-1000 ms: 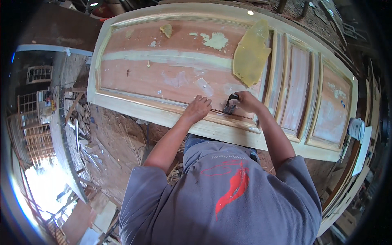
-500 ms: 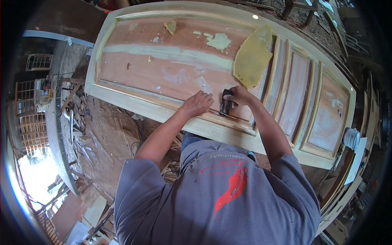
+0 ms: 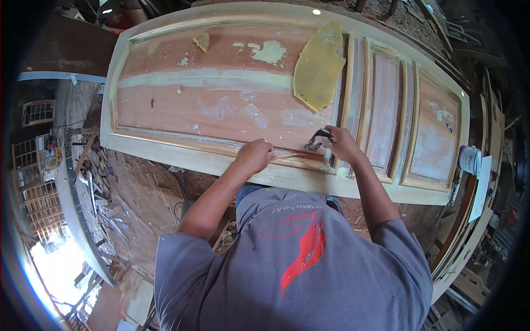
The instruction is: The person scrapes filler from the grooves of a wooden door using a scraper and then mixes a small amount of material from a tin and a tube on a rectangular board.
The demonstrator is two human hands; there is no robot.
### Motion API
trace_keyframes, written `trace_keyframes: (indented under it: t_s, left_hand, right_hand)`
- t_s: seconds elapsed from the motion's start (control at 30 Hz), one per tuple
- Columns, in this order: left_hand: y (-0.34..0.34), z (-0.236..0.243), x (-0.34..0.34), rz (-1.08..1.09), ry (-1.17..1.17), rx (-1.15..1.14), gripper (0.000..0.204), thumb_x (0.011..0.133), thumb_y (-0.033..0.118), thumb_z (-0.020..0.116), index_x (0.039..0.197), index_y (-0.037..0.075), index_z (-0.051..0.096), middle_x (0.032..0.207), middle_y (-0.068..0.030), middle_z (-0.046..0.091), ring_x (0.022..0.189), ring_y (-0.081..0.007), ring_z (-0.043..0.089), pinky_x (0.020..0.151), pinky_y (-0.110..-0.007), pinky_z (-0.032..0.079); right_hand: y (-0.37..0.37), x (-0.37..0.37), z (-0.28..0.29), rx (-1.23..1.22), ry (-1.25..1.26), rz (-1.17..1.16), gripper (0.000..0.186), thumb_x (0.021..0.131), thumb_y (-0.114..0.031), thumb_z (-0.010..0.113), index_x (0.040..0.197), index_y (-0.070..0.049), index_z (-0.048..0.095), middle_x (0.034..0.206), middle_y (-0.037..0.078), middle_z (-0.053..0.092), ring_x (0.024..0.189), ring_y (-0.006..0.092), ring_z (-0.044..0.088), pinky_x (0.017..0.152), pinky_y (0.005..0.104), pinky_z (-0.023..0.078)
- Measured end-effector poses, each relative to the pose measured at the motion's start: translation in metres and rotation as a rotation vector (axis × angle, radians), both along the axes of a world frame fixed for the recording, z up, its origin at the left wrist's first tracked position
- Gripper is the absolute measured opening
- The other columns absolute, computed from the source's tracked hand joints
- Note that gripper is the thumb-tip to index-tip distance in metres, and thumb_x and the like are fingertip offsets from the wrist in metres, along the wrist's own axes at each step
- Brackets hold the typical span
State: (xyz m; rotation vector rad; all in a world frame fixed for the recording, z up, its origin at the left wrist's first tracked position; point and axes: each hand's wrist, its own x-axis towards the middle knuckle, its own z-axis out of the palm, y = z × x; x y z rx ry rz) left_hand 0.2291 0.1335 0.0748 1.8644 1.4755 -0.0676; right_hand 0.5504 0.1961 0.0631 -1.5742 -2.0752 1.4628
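A large panelled wooden door (image 3: pixel 193 160) lies flat in front of me, with pale moulding around reddish panels. My left hand (image 3: pixel 255 156) is closed at the near moulding, fingers pinched by the left end of a thin wood strip (image 3: pixel 295 154); whether it grips the strip is hard to see. To its right, my right hand (image 3: pixel 343 144) is wrapped around a small black tool with a flat grey end (image 3: pixel 317 140). That end sits just above the panel, near the strip's right part. The tool's exact kind is unclear.
A yellowish torn sheet (image 3: pixel 320 69) and a small matching scrap (image 3: pixel 202 42) lie on the door. A white tub (image 3: pixel 470 159) stands by its right end. Wood scraps (image 3: pixel 107 207) litter the floor at left; boards (image 3: pixel 469 243) are stacked at right.
My right hand has moved right along the near moulding and tilted the tool up. The left hand has come nearer to me, onto the moulding. The whole view has shifted slightly.
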Motion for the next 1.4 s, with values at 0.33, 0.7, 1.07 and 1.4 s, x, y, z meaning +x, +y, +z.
trace_keyframes:
  t_s: [0.33,0.7,1.07,1.4]
  left_hand:
    - [-0.002,0.084,0.009,-0.009,-0.032,0.080,0.027,0.097,0.031,0.075,0.097,0.003,0.077,0.100,-0.0191,0.072,0.098,-0.0419,0.070,0.085,-0.052,0.054]
    - [0.031,0.045,-0.071,0.073,0.044,0.437,0.016,0.093,0.019,0.076,0.104,0.008,0.082,0.098,-0.0137,0.072,0.098,-0.0368,0.069,0.086,-0.048,0.054]
    - [0.034,-0.059,-0.021,0.024,-0.007,0.565,0.027,0.086,0.018,0.079,0.111,0.010,0.078,0.108,-0.0146,0.071,0.109,-0.0354,0.063,0.098,-0.053,0.047]
    - [-0.010,-0.085,0.077,-0.232,0.090,0.429,0.009,0.081,0.019,0.080,0.083,0.010,0.078,0.095,-0.0095,0.071,0.101,-0.0279,0.065,0.090,-0.048,0.045]
  right_hand:
    - [-0.092,0.079,0.000,0.010,0.212,-0.645,0.022,0.105,-0.018,0.073,0.108,0.004,0.072,0.088,0.007,0.075,0.080,0.0117,0.070,0.072,0.0299,0.056]
    - [-0.125,0.060,0.019,0.279,0.083,-0.422,0.016,0.094,-0.002,0.077,0.110,-0.002,0.072,0.098,0.014,0.074,0.089,0.0264,0.074,0.078,0.0373,0.057]
    - [-0.149,0.014,0.005,0.355,0.058,-0.290,0.033,0.093,0.004,0.074,0.124,-0.007,0.076,0.105,0.015,0.073,0.095,0.0339,0.073,0.081,0.0404,0.059]
    - [-0.154,0.015,0.008,0.313,0.042,-0.397,0.030,0.091,0.003,0.076,0.120,-0.006,0.077,0.101,0.015,0.073,0.092,0.0324,0.074,0.080,0.0390,0.059]
